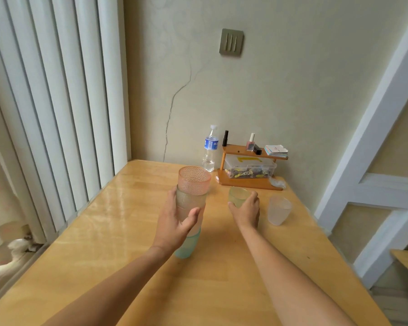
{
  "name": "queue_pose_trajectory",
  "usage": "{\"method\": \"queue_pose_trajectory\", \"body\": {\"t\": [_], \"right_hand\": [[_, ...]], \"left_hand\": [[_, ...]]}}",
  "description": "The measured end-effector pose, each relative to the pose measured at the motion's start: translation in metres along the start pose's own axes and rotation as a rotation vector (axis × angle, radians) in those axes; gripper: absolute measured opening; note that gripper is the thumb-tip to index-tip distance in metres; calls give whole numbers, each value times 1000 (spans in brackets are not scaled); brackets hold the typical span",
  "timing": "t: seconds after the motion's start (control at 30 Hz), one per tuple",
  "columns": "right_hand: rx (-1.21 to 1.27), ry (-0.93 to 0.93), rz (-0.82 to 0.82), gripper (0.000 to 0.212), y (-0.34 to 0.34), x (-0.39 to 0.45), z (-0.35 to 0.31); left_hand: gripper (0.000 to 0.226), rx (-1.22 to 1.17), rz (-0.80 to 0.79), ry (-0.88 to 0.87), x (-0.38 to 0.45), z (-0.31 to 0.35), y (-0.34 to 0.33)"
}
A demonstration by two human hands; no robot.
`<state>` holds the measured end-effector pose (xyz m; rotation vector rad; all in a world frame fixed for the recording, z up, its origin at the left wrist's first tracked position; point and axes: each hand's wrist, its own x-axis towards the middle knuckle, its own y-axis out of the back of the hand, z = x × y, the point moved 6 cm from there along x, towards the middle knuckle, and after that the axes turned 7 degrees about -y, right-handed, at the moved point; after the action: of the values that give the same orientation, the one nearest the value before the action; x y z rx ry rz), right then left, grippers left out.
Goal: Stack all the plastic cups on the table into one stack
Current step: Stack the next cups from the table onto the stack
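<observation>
A stack of plastic cups (pixel 190 196) stands on the wooden table (pixel 127 267), with a pink textured cup on top and a green cup at the bottom. My left hand (pixel 174 222) is wrapped around the middle of the stack. To the right, my right hand (pixel 246 209) closes around a yellow-green cup (pixel 238 195), with the thumb on its left side and the fingers on its right side. A frosted white cup (pixel 279 210) stands alone further right, apart from both hands.
At the back of the table stand a water bottle (pixel 210 149) and a small wooden shelf (pixel 251 165) with a clear box, small bottles and cards. The wall lies right behind them. White vertical blinds (pixel 57 102) run along the table's left edge.
</observation>
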<state>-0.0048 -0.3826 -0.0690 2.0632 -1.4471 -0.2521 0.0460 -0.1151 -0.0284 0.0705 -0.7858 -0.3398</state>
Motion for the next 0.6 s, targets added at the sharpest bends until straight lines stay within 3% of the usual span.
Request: {"method": "queue_pose_trajectory", "body": {"t": [0.13, 0.27, 0.6], "right_hand": [[84, 13, -59, 74, 6, -13, -21], [234, 213, -137, 72, 30, -34, -78], [386, 550, -56, 73, 108, -96, -192]], "left_hand": [[68, -13, 11, -6, -1, 5, 1], [69, -10, -9, 3, -2, 3, 6], [54, 18, -131, -19, -10, 11, 15]]}}
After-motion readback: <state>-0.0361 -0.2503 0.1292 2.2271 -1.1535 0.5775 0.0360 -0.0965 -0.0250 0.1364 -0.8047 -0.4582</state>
